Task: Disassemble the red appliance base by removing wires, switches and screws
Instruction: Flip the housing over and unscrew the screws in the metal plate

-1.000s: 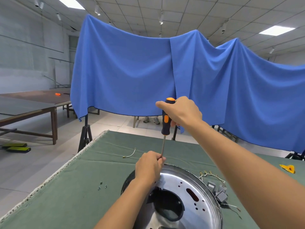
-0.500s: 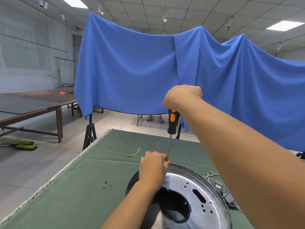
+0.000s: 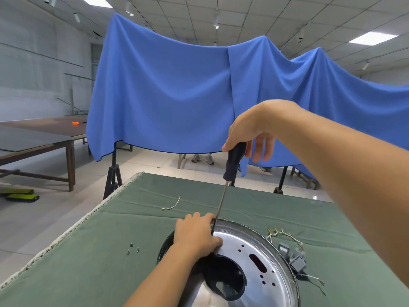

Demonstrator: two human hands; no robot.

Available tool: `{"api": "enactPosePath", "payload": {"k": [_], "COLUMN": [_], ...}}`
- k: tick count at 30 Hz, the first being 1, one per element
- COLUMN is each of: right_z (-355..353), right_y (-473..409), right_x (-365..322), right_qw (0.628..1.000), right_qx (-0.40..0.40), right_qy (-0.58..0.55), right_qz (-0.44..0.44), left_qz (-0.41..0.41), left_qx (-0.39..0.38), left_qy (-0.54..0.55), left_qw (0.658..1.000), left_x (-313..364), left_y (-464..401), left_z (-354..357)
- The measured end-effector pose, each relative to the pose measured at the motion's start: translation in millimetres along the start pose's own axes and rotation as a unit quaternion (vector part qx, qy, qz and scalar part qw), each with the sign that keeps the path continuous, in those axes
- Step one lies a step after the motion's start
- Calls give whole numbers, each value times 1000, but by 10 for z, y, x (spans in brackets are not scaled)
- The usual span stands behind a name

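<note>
The right hand [image 3: 247,131] has regripped the black-handled screwdriver [image 3: 233,165], fingers now loosening mid-turn; the left hand [image 3: 195,234] still pinches its shaft at the shiny metal appliance base [image 3: 254,262], so the screw is still being worked.

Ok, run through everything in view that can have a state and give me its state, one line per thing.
right hand: holds the top of the screwdriver handle, outer fingers spread
screwdriver: near upright, tip down at the metal plate's far rim
left hand: resting on the plate, fingers curled beside the shaft
metal plate: lying flat on the green cloth
loose screws: out, on the cloth
short wire: detached, on the cloth
switches with wires: removed, piled beside the plate
</note>
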State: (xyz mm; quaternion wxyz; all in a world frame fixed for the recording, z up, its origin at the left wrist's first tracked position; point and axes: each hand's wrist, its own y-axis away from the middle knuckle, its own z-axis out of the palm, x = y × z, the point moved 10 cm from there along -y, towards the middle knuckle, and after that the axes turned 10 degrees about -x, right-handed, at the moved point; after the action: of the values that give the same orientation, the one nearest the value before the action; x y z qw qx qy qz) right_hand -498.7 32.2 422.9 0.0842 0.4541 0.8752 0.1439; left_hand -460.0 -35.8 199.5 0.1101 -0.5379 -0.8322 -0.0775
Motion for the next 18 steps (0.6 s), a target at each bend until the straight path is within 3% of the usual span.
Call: {"api": "enactPosePath", "payload": {"k": [3, 6, 14, 16, 18], "right_z": [-101, -160, -69, -29, -11], "right_y": [98, 52, -79, -65, -6], "right_x": [-1, -195, -123, -52, 38], "right_qw": [986, 972, 990, 991, 997], "right_qx": [80, 165, 91, 74, 73], "right_qy": [123, 163, -29, -61, -27], "right_qz": [80, 41, -108, -98, -30], "left_qz": [5, 14, 22, 22, 23], "left_qx": [0, -6, -4, -1, 1], "left_qy": [-10, -16, -7, -5, 1], "left_qw": [1000, 1000, 1000, 1000, 1000], "left_x": [5, 21, 18, 19, 19], "left_y": [13, 20, 11, 7, 7], "left_z": [5, 12, 13, 14, 14]}}
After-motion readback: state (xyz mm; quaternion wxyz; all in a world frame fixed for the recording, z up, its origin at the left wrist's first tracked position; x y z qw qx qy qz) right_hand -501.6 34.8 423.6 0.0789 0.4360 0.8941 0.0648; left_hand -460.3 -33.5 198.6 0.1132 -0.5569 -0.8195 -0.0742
